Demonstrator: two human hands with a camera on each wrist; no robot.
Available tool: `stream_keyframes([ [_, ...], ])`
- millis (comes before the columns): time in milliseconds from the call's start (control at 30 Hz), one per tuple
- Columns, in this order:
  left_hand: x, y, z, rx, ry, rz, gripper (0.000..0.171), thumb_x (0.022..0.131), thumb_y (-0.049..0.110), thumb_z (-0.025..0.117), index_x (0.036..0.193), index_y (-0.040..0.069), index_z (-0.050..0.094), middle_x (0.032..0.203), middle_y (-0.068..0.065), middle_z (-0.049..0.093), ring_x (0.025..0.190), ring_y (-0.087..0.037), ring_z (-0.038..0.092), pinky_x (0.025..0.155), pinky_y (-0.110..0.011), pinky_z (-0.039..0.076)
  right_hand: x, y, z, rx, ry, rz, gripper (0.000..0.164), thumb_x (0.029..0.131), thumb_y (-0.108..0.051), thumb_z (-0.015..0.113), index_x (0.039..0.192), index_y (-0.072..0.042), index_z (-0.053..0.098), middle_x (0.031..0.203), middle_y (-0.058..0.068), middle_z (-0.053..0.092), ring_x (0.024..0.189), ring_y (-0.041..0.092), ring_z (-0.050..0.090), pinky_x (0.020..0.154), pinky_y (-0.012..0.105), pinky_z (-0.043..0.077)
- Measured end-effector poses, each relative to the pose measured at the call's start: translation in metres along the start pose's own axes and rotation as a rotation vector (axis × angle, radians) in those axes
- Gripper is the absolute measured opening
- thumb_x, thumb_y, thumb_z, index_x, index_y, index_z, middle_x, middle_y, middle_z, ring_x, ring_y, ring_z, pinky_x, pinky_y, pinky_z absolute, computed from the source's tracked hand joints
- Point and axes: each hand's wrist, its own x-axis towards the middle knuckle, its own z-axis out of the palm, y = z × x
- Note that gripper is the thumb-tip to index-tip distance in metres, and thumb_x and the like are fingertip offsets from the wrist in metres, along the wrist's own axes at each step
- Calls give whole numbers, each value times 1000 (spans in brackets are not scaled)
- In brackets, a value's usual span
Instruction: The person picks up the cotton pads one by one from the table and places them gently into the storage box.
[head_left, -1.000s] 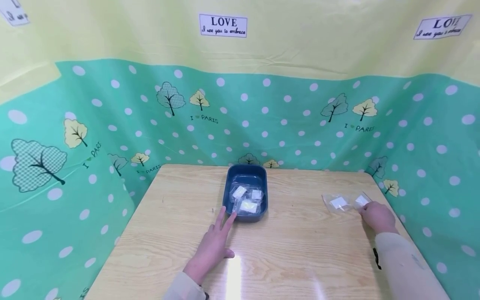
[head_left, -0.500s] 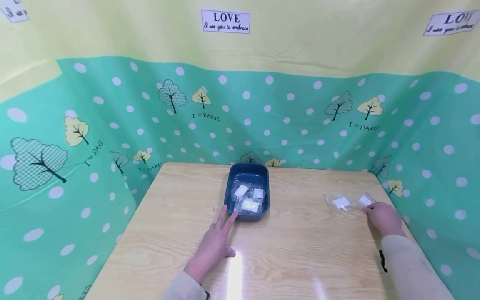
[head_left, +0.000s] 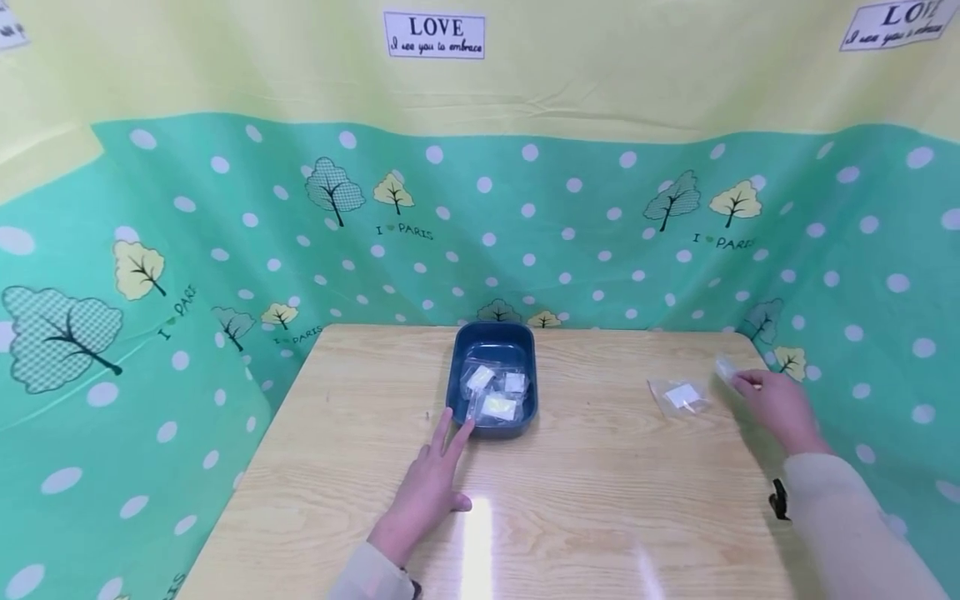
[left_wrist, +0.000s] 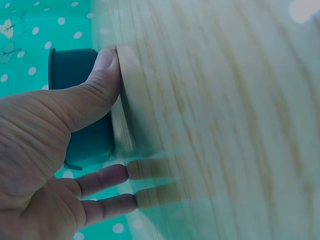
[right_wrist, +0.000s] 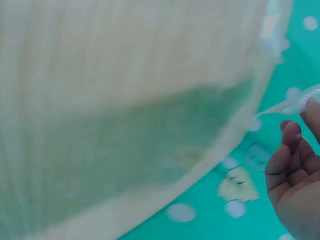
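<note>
At the right of the table, my right hand [head_left: 780, 406] pinches a small clear plastic bag [head_left: 726, 368] and holds it above the wood. In the right wrist view the bag [right_wrist: 295, 104] juts out from the thumb and fingertips. A second clear bag with a white insert [head_left: 681, 396] lies on the table just left of that hand. My left hand [head_left: 425, 492] is spread on the table, its extended fingertips at the near left corner of a dark blue bin [head_left: 492, 432]. Inside the bin lie several similar clear bags [head_left: 501, 407].
The light wooden table [head_left: 600, 500] meets a green dotted curtain [head_left: 570, 225] at its back and sides. The curtain stands close to my right hand. A bright reflection crosses the front of the tabletop.
My right hand has lifted the rightmost bag off the table, raising it slightly and tilting it. The other bag stays put. My left hand and the bin hold their places.
</note>
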Motion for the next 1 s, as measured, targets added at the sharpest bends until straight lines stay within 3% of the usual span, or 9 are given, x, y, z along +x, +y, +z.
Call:
stream_keyframes([
  [133, 0, 0, 0, -9, 0, 1, 133, 66, 26, 101, 172, 32, 20, 183, -11, 0, 128, -53, 60, 98, -64, 60, 7, -27, -1, -10, 27, -73, 58, 114, -42, 49, 141, 8, 62, 139, 38, 62, 121, 55, 60, 93, 66, 56],
  [267, -1, 1, 0, -13, 3, 8, 133, 66, 26, 100, 172, 31, 20, 183, -11, 0, 128, -53, 60, 99, -65, 59, 12, -60, 10, 20, 72, -153, 49, 112, -36, 55, 135, 5, 68, 131, 33, 69, 116, 49, 66, 95, 64, 57],
  [467, -1, 1, -1, -21, 6, 7, 132, 66, 26, 100, 172, 30, 21, 182, -12, 1, 128, -52, 60, 101, -65, 58, 14, -117, 38, 92, 107, -278, 33, 108, -28, 65, 124, -1, 77, 116, 22, 79, 98, 33, 72, 81, 44, 61],
  [567, 0, 1, 0, -16, 5, 4, 132, 66, 27, 100, 172, 31, 21, 183, -12, 1, 129, -52, 60, 103, -65, 57, 15, -152, 53, 122, 70, -301, 29, 107, -26, 68, 122, -3, 78, 111, 18, 80, 89, 24, 69, 73, 33, 56],
  [667, 0, 0, 0, -12, 9, 10, 133, 66, 28, 100, 172, 31, 21, 182, -13, 1, 129, -54, 60, 101, -65, 58, 13, -189, 69, 130, 22, -325, 26, 105, -25, 71, 120, -5, 79, 104, 14, 80, 81, 20, 65, 68, 31, 55],
  [800, -1, 0, 0, -12, 7, 10, 132, 67, 27, 100, 172, 30, 21, 182, -12, 2, 130, -54, 59, 101, -66, 58, 11, -234, 94, 32, 4, -441, 20, 101, -25, 74, 116, -12, 81, 105, 8, 80, 85, 20, 70, 75, 39, 62],
  [933, -2, 0, -1, -8, 8, 14, 132, 67, 28, 100, 172, 30, 21, 182, -13, 2, 129, -54, 60, 100, -65, 59, 9, -269, 116, -117, 35, -607, 17, 100, -24, 76, 114, -16, 81, 115, 6, 81, 103, 25, 76, 94, 45, 65],
  [1000, -2, 1, -2, -9, 11, 17, 131, 67, 28, 100, 172, 30, 21, 182, -13, 2, 129, -54, 60, 100, -64, 59, 9, -281, 123, -157, 48, -653, 17, 100, -24, 76, 114, -16, 82, 117, 6, 81, 107, 25, 77, 97, 45, 64],
])
